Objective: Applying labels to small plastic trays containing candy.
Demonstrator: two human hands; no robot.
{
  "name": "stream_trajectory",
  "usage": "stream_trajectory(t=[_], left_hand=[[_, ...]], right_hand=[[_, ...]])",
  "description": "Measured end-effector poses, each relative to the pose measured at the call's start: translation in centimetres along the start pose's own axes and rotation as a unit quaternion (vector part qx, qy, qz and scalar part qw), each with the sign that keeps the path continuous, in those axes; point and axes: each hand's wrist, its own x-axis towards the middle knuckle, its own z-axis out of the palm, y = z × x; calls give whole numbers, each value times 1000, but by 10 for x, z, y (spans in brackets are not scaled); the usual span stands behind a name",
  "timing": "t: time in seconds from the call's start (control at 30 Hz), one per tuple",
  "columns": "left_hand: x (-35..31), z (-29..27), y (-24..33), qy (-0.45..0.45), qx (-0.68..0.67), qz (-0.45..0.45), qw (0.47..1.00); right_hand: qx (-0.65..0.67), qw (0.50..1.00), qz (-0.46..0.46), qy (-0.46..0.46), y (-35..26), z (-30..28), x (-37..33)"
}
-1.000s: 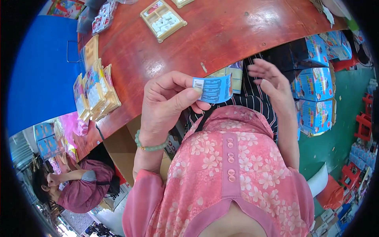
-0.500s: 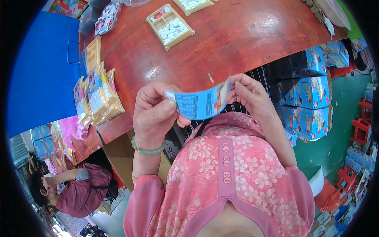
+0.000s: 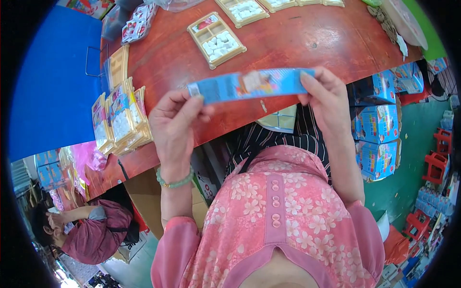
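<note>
A blue printed paper strip is stretched almost flat over the table's near edge. My left hand pinches its left end between thumb and fingers, and my right hand pinches the other end. Beyond the strip, a pale yellow compartment tray lies on the table, holding white pieces and a red-printed packet. Below the strip, at my lap, part of a pale yellow and light blue flat item shows; its kind is unclear.
Similar filled trays line the far side of the red-brown table. Stacked packed trays stand at the left edge, near a tub of packets. Blue boxes are piled at right. A person sits at lower left.
My hands have moved apart and farther over the table, pulling the curved strip nearly straight. The flat yellow and blue item at my lap has come into sight.
</note>
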Motion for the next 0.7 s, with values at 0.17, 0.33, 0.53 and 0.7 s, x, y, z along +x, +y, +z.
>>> stream_trajectory(t=[0.17,0.33,0.53,0.7], left_hand=[[39,-23,-5,153,114,99,977],[75,-34,-5,183,15,105,977],[81,-47,-13,147,-82,93,981],[79,-47,-12,127,-142,79,978]], right_hand=[[-169,979,-113,-19,2,38,57],[-229,963,-141,-17,19,65,107],[-295,941,-165,-28,40,76,127],[-338,921,-191,-38,48,84,121]])
